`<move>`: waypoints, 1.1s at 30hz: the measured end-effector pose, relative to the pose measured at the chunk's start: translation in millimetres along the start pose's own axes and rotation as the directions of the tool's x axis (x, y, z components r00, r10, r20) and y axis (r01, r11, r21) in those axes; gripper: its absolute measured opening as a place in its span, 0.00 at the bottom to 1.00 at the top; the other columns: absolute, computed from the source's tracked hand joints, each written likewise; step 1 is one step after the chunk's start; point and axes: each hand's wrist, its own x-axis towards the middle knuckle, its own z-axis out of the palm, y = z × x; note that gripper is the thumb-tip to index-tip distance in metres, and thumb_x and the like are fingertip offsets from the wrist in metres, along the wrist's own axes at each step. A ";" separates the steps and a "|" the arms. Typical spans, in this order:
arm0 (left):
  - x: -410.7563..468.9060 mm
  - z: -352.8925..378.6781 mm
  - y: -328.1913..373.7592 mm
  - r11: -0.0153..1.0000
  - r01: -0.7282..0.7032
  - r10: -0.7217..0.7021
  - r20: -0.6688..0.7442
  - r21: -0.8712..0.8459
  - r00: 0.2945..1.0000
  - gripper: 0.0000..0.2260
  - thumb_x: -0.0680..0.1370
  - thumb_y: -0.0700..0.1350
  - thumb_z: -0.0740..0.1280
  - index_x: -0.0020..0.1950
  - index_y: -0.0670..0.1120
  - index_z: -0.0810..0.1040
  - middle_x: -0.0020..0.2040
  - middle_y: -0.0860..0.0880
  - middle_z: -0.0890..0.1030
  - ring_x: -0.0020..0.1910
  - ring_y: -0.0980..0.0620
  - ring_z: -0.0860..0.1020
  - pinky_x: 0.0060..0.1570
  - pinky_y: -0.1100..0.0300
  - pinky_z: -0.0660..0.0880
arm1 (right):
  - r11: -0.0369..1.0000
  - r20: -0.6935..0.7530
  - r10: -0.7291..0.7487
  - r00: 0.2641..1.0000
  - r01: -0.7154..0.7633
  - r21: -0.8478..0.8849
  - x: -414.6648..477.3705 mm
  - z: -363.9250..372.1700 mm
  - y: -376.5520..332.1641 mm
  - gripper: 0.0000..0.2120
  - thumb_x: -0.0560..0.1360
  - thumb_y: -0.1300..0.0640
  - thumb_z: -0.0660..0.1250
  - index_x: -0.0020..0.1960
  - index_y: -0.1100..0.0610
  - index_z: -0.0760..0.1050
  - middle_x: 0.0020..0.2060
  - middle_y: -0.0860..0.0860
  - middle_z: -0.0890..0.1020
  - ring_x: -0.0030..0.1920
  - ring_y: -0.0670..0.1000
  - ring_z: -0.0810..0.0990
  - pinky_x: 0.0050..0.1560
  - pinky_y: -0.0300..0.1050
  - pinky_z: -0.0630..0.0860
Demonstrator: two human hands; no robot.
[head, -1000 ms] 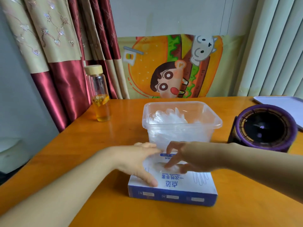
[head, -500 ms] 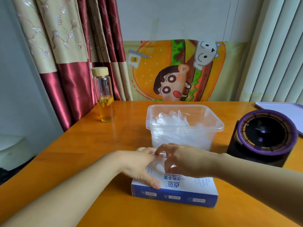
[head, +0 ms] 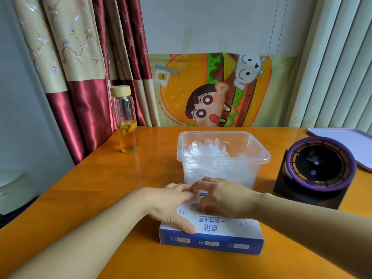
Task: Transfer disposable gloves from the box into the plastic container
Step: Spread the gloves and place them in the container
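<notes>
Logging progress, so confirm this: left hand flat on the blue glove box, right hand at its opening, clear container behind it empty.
Not empty: the head view shows the clear container holding a heap of gloves. The rest stands: left hand flat on the blue glove box, right hand at its opening.

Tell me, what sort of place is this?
Most likely a room in someone's home: a wooden table stands by patterned curtains, a cartoon burger picture covers the wall behind, and a drink bottle sits on the table.
</notes>
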 end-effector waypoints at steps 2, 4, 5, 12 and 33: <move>-0.3 0.7 1.3 1.000 0.020 -0.020 -0.006 0.001 1.000 0.42 0.71 0.65 0.67 0.78 0.60 0.47 0.78 0.61 0.46 0.77 0.51 0.48 0.73 0.50 0.55 | 1.000 -0.035 -0.017 0.999 0.017 -0.015 -5.8 -3.8 -0.6 0.07 0.76 0.53 0.67 0.51 0.49 0.83 0.69 0.50 0.70 0.67 0.52 0.68 0.56 0.47 0.76; 0.3 0.8 1.9 1.000 0.028 -0.028 -0.008 -0.001 1.000 0.42 0.71 0.66 0.67 0.78 0.60 0.47 0.78 0.60 0.47 0.77 0.51 0.49 0.73 0.49 0.56 | 0.997 -0.071 -0.040 0.997 0.036 -0.066 -10.8 -10.0 -5.0 0.04 0.74 0.54 0.70 0.46 0.50 0.83 0.65 0.50 0.74 0.64 0.51 0.72 0.53 0.43 0.75; 1.3 1.0 2.6 1.000 0.026 -0.026 -0.006 -0.004 1.000 0.42 0.71 0.66 0.68 0.78 0.60 0.47 0.78 0.60 0.47 0.77 0.50 0.49 0.73 0.49 0.57 | 0.994 -0.072 -0.054 0.996 0.047 -0.102 -13.0 -12.4 -7.9 0.03 0.73 0.54 0.72 0.45 0.50 0.83 0.63 0.49 0.76 0.62 0.51 0.74 0.51 0.42 0.76; 1.2 1.6 6.7 0.999 0.030 -0.030 -0.011 0.017 0.999 0.42 0.71 0.65 0.68 0.78 0.59 0.47 0.78 0.59 0.47 0.77 0.51 0.50 0.73 0.51 0.56 | 0.991 -0.127 -0.006 0.992 -0.010 -0.131 -13.6 -22.9 -3.0 0.06 0.78 0.54 0.64 0.51 0.52 0.79 0.49 0.47 0.80 0.50 0.49 0.77 0.51 0.44 0.76; -0.7 0.7 5.6 1.000 0.015 -0.015 0.028 -0.004 0.999 0.43 0.71 0.66 0.68 0.77 0.59 0.46 0.78 0.58 0.48 0.77 0.50 0.49 0.74 0.48 0.55 | 0.944 -0.549 0.329 0.768 -0.281 0.171 -9.9 -72.9 -9.0 0.07 0.78 0.54 0.63 0.49 0.57 0.77 0.42 0.48 0.81 0.41 0.53 0.80 0.42 0.48 0.76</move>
